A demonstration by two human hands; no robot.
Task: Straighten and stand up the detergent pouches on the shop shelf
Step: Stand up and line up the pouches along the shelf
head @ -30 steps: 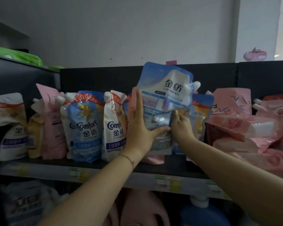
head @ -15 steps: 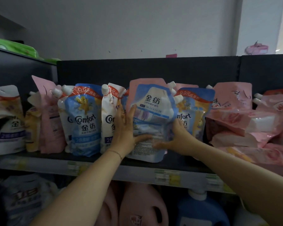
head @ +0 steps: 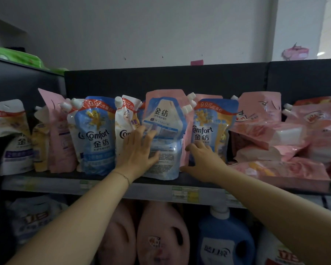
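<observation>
Detergent pouch [head: 163, 134] being stood upright on the shelf [head: 103, 183].
Left hand [head: 138, 153] presses flat on its front; right hand [head: 201, 159] curls at its edge, grip unclear. Next: let go gently, checking it stands.

place: a shop
evidence: price tags [head: 184, 194] along the shelf [head: 103, 185] front edge; rows of detergent pouches [head: 96, 134]; jugs [head: 225, 240] below

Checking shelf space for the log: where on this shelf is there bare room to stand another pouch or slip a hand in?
Only the front shelf strip before the left pouches, and a dark gap between the right Comfort pouch and the slumped pink pile. Elsewhere pouches stand packed.
</observation>
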